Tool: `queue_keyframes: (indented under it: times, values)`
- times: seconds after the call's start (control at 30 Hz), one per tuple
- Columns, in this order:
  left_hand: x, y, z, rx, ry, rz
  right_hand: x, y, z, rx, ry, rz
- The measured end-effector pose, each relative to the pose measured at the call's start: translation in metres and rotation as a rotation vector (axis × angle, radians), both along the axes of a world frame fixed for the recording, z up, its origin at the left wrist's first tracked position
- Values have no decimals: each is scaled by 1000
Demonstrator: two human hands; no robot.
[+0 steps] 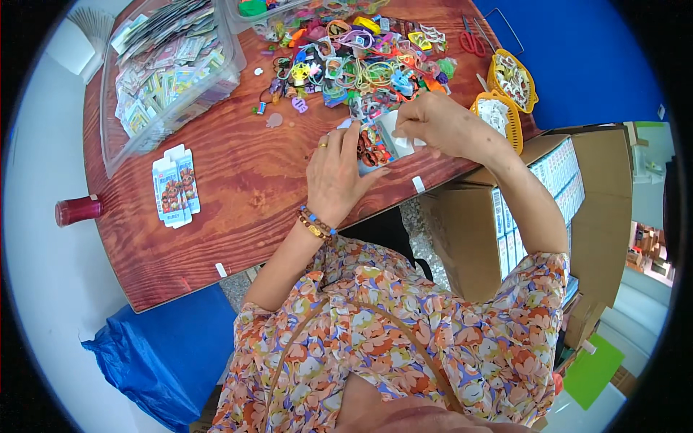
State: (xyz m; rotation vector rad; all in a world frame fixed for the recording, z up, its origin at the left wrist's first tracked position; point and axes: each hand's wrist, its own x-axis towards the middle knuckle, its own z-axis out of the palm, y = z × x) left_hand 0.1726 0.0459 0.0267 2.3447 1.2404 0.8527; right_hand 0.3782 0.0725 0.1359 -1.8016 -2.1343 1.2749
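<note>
Just above the frame's centre, a small printed carton [372, 153] sits between the left hand's [333, 172] spread thumb and fingers; the right hand [437, 126], wrist bent, bunches its fingertips at the pale end, grip unclear. Mixed trinkets [361, 65] crowd beyond. Red tabletop [249, 202] stretches leftward, its edge just below the hands.

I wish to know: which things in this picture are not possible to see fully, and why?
All in the head view:
- Small box: partly covered by the left hand.
- Right hand: its exact hold is hidden by its own curl.
- Open carton: contents partly behind the right forearm.
- Trinket pile: many pieces too small and overlapped to identify.
</note>
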Motion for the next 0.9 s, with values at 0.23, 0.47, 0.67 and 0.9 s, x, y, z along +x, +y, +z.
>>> queue_keyframes:
  times: [0.23,0.47,0.67,0.9]
  values:
    - [-15,2,-5,-151,-70,28,45,-11,12,142,75,-319]
    - [-37,-4,-12,-193,-212,141,158,-49,-32,44,-334,-599]
    - [-38,-12,-12,-244,-239,121,223,-15,-36,173,-683,-755]
    - [-51,-2,0,-281,-260,215,304,6,-79,183,-726,-642]
